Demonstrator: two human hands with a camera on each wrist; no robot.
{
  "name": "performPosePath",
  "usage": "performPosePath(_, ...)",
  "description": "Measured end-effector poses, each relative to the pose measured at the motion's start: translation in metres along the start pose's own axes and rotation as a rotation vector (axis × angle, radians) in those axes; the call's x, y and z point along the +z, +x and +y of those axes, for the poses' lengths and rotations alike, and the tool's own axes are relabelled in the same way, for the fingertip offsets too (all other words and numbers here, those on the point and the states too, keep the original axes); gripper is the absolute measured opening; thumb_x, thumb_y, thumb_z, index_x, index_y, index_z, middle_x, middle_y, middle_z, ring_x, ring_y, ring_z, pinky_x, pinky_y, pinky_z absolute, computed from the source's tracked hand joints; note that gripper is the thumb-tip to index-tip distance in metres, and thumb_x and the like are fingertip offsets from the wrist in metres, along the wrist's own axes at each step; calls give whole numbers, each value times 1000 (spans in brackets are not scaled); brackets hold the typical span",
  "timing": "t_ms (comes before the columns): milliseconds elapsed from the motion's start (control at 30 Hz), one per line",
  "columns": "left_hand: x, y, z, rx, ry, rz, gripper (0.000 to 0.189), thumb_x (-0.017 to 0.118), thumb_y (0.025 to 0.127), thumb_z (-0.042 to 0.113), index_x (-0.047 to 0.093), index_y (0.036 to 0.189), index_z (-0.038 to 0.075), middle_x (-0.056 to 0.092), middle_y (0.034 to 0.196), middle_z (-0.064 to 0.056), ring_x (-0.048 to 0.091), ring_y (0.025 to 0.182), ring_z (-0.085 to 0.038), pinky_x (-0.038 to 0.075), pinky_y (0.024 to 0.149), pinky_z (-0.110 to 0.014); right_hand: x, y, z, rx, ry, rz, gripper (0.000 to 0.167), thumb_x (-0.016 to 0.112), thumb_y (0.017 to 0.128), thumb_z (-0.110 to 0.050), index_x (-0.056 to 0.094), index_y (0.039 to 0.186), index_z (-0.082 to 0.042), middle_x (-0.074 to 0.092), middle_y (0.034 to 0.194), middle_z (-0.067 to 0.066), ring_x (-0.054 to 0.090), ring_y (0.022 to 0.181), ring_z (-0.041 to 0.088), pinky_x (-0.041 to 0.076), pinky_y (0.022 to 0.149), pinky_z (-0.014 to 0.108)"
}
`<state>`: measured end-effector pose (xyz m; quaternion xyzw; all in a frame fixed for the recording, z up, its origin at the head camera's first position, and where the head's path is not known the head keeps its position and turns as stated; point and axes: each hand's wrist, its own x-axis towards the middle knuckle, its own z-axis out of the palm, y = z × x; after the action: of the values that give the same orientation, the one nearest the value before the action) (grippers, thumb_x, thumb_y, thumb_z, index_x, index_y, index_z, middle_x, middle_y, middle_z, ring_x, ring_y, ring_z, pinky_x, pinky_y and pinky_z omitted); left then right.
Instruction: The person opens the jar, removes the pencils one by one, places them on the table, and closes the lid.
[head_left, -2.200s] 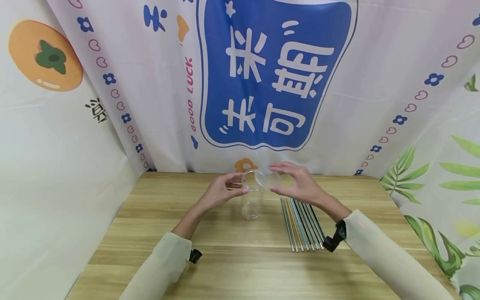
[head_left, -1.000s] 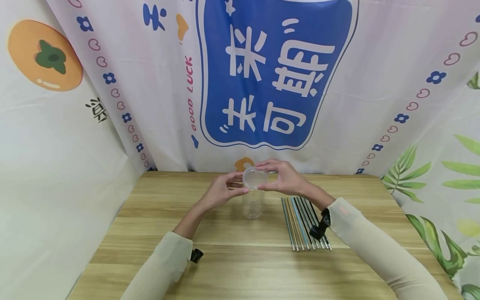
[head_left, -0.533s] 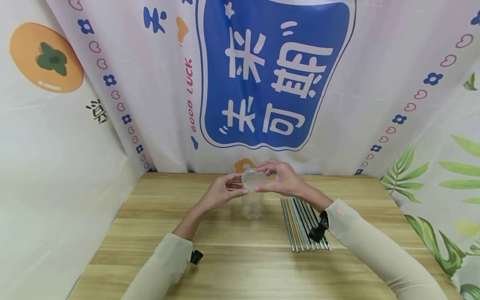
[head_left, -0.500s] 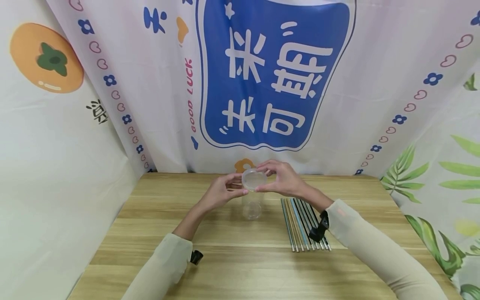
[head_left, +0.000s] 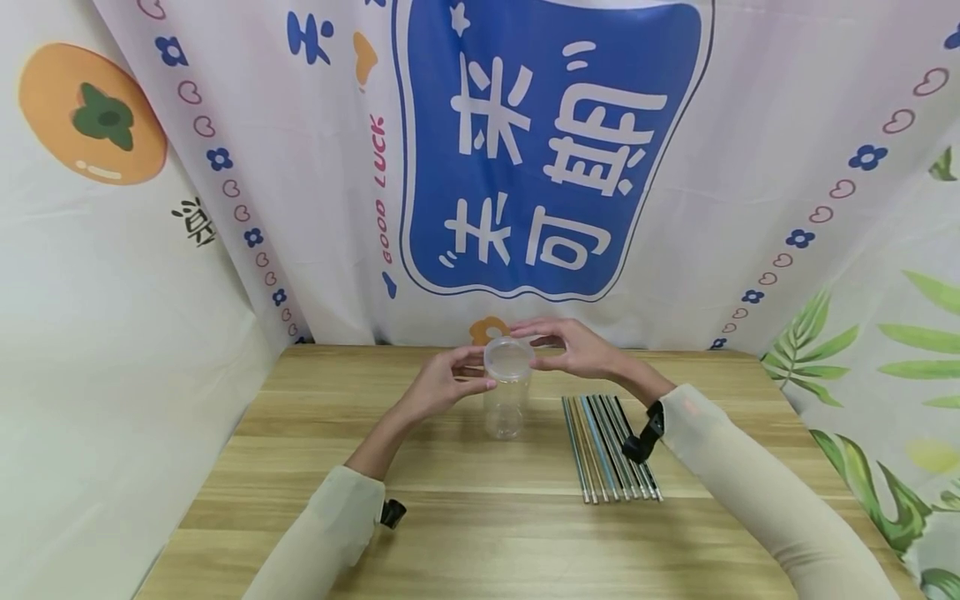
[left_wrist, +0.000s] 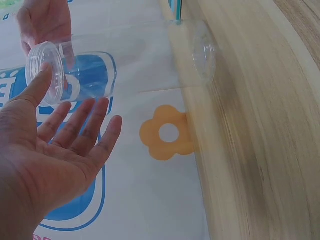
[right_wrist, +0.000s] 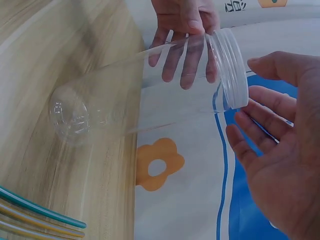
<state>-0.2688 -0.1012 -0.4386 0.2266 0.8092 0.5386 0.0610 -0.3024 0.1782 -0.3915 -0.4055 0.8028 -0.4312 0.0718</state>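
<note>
A tall clear plastic jar (head_left: 505, 412) stands upright on the table, with a translucent round lid (head_left: 509, 358) on its mouth. My left hand (head_left: 442, 383) holds the jar near the top, thumb on one side and fingers round the back. In the left wrist view, that thumb lies against the lid (left_wrist: 46, 72). On the other side, my right hand (head_left: 576, 348) is spread beside the lid, thumb and fingers parted. The right wrist view shows a gap between the right thumb and the lid (right_wrist: 232, 67); the fingertips are close to its edge.
Several pencils (head_left: 602, 450), blue, tan and dark, lie side by side to the right of the jar, under the right forearm. The wooden table (head_left: 480, 533) ends at a printed cloth backdrop (head_left: 675, 275) just behind the jar.
My right hand brought the lid from the right onto the jar's mouth. Since half a second ago its fingers have loosened and drawn slightly right. The left hand has stayed in place.
</note>
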Motion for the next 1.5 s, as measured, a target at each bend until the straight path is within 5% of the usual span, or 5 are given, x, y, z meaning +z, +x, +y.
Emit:
performPosePath(333,1,2,-1,4,3,10,58,84,93,19,62,145,4,69,138,-16,73,118,-33,64,94,-40,0,-1,0,15,-15,0,49,80,94,-8,66,141,-2,61,148,19,62,132,37,53,111,51)
performPosePath(700,2,1,-2,8,5,13,59,84,94,18,61,146,3,69,138,-17,72,119,-33,64,94,-39,14,-5,-7,86,-98,197,53,96,80,-20,75,125,-1,72,119,9,69,103,24,60,101,46)
performPosePath(1000,2,1,-2,0,12,15,59,84,94,18,61,146,2,70,137,-17,72,118,-33,64,93,-38,26,-7,-12,90,-227,305,55,99,75,-26,76,119,-2,72,108,7,69,95,22,64,89,39)
performPosePath(1200,1,1,-2,10,17,12,60,84,94,19,61,146,2,70,137,-17,73,118,-33,64,93,-39,13,-3,-8,65,-141,205,70,95,81,-22,64,140,-1,66,132,16,66,118,32,60,101,46)
performPosePath(1500,0,1,-2,10,25,8,60,85,93,20,61,145,2,70,136,-17,73,118,-33,64,94,-40,-9,6,-1,-10,-15,-67,60,86,89,-10,63,144,-1,56,154,18,53,142,38,48,115,58)
